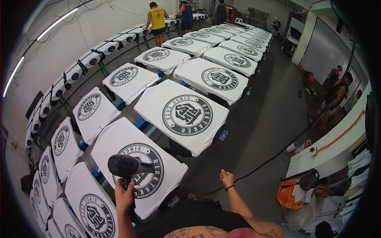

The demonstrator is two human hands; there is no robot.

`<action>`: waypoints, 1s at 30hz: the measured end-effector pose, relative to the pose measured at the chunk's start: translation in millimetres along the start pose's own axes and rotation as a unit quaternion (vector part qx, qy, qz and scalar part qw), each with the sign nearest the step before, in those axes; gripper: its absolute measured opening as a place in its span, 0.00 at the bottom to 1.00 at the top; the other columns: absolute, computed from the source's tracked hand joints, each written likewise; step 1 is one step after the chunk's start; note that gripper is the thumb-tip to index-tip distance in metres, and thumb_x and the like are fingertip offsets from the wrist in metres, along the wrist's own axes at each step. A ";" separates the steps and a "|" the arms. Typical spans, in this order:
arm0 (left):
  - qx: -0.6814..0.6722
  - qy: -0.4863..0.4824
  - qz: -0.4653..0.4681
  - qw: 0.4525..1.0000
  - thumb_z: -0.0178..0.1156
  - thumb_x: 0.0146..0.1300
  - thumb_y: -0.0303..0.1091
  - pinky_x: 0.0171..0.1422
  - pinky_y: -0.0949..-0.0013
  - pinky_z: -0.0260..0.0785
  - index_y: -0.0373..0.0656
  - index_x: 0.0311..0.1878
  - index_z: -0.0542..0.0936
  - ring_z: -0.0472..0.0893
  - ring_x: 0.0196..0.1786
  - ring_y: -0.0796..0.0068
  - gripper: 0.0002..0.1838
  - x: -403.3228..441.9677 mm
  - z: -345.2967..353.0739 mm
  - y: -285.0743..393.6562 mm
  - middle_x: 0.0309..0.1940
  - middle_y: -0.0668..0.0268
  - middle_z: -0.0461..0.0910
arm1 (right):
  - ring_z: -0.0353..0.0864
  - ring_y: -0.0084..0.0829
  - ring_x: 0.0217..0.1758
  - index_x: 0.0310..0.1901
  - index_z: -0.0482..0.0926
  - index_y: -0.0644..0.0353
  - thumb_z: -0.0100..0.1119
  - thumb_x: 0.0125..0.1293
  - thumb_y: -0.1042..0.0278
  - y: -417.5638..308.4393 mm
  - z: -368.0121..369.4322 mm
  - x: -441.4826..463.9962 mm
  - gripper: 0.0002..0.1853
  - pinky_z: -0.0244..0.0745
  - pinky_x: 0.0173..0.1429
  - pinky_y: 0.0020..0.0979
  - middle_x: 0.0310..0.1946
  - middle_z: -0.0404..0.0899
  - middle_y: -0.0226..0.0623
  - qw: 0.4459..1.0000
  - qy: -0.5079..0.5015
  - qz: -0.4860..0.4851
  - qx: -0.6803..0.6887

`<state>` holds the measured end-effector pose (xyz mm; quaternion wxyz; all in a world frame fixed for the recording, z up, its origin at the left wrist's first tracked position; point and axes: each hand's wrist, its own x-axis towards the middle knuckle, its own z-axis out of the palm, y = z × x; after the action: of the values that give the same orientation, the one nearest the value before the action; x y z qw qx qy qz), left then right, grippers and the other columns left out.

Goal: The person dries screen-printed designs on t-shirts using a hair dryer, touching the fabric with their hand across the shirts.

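Note:
My left hand (126, 193) is wrapped around the handle of a black hair dryer (122, 165). The dryer hangs over a white T-shirt (113, 137) spread on a board, its nozzle lying across the view of the shirt's round dark print (155, 183), which it partly hides. How far it is above the cloth I cannot tell. Out to the right, over the grey floor, my right hand (227, 178) has its fingers curled in and shows nothing in them. A dark band circles that wrist.
Rows of boards carry more printed shirts (188, 115), with a long side rack (75, 75) on the left. A black cable (254, 171) crosses the floor (254, 131). An orange bag (289, 194) sits at right. Several people (158, 20) stand farther off.

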<state>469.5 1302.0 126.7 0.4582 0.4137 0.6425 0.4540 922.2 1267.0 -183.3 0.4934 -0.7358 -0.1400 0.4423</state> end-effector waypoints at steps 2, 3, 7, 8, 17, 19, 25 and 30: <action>0.012 -0.014 -0.012 1.000 0.66 0.67 0.30 0.24 0.73 0.68 0.30 0.59 0.68 0.78 0.20 0.77 0.23 2.5 -4.5 0.0 0.26 0.64 0.79 | 0.73 0.17 0.18 0.33 0.85 0.64 0.66 0.72 0.58 3.5 9.1 -3.1 0.16 0.72 0.24 0.23 0.18 0.76 0.28 0.994 -0.004 -0.091 0.056; 0.033 -0.023 -0.006 0.999 0.66 0.67 0.31 0.23 0.73 0.68 0.30 0.59 0.68 0.77 0.20 0.77 0.24 7.6 -10.4 -4.8 0.25 0.64 0.79 | 0.73 0.17 0.18 0.33 0.85 0.64 0.66 0.72 0.58 3.9 7.9 -3.9 0.16 0.72 0.24 0.23 0.18 0.76 0.28 0.994 -0.003 -0.091 0.056; 0.143 0.022 0.057 0.988 0.67 0.66 0.33 0.23 0.73 0.66 0.29 0.60 0.69 0.75 0.19 0.79 0.26 22.6 -2.6 -5.1 0.22 0.66 0.77 | 0.74 0.16 0.19 0.34 0.85 0.63 0.65 0.72 0.59 -3.0 2.2 -8.1 0.15 0.70 0.25 0.22 0.18 0.76 0.28 0.998 -0.024 -0.053 -0.011; 0.122 0.023 0.044 0.991 0.67 0.66 0.34 0.22 0.72 0.66 0.28 0.60 0.70 0.74 0.17 0.79 0.26 24.7 1.0 4.7 0.20 0.68 0.76 | 0.74 0.16 0.20 0.34 0.85 0.62 0.64 0.73 0.58 -0.7 3.1 -10.1 0.15 0.70 0.26 0.22 0.17 0.76 0.27 0.999 -0.026 -0.031 0.016; 0.200 0.013 0.103 0.974 0.68 0.65 0.36 0.22 0.71 0.68 0.30 0.51 0.77 0.76 0.18 0.77 0.19 92.7 5.3 2.3 0.22 0.66 0.78 | 0.74 0.16 0.23 0.39 0.84 0.63 0.59 0.76 0.63 -23.7 22.6 -40.0 0.12 0.70 0.30 0.20 0.24 0.79 0.26 0.975 -0.063 -0.201 -0.067; 0.156 -0.013 0.057 0.986 0.69 0.62 0.40 0.28 0.67 0.73 0.29 0.52 0.78 0.80 0.21 0.73 0.24 103.3 1.4 -15.4 0.23 0.60 0.81 | 0.72 0.16 0.22 0.33 0.83 0.63 0.62 0.74 0.60 -36.2 41.2 -47.7 0.15 0.69 0.30 0.22 0.18 0.75 0.25 0.974 -0.074 -0.216 -0.001; 0.215 -0.001 0.099 0.972 0.70 0.61 0.44 0.33 0.62 0.75 0.30 0.55 0.78 0.82 0.22 0.68 0.28 75.7 17.6 -6.7 0.26 0.53 0.83 | 0.81 0.22 0.31 0.43 0.85 0.63 0.63 0.73 0.64 -63.1 87.0 -70.7 0.10 0.76 0.38 0.28 0.30 0.83 0.34 0.925 -0.119 -0.347 -0.096; 0.158 -0.021 0.005 0.987 0.69 0.64 0.41 0.28 0.68 0.73 0.28 0.56 0.76 0.80 0.21 0.73 0.27 32.2 13.5 -7.6 0.24 0.58 0.81 | 0.78 0.41 0.55 0.54 0.83 0.62 0.60 0.72 0.67 -90.3 147.9 -86.8 0.13 0.73 0.61 0.37 0.51 0.83 0.40 0.804 -0.205 -0.513 -0.219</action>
<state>474.0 1333.4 110.3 0.3982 0.4930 0.6945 0.3407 776.8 1343.1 -80.1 0.4336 -0.5374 -0.6882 0.2228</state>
